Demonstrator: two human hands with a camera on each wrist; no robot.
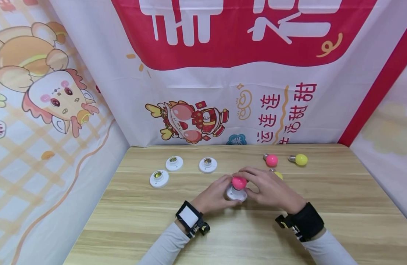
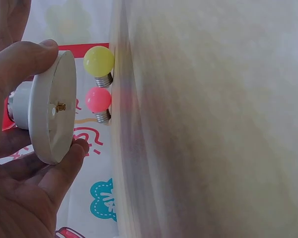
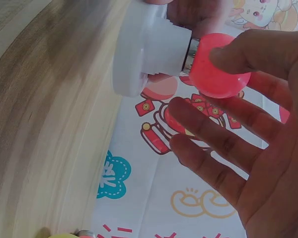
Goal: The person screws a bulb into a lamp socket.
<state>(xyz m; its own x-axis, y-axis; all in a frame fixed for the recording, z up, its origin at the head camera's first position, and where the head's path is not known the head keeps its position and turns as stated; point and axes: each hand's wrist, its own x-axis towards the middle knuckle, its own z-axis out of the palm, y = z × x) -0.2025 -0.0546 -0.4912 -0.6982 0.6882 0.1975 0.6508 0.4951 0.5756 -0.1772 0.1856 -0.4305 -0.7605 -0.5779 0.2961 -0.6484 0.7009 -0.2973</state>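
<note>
A white round lamp holder (image 1: 235,195) is held by my left hand (image 1: 214,195), thumb and fingers round the rim of its base. The left wrist view shows the holder's underside (image 2: 59,111) tilted up off the table, with a small brass contact. A pink light bulb (image 1: 239,183) sits in the holder's mouth, a strip of its metal screw base still showing in the right wrist view. My right hand (image 1: 272,189) pinches the bulb's globe (image 3: 219,74) between thumb and fingers; its other fingers are spread out beside it.
Three more white lamp holders stand farther left: one near the middle (image 1: 208,165), one at the back (image 1: 174,163) and one nearer (image 1: 159,179). Back right lie a pink bulb (image 1: 271,160) and a yellow bulb (image 1: 301,159). Another yellow bulb (image 1: 278,175) is partly behind my right hand.
</note>
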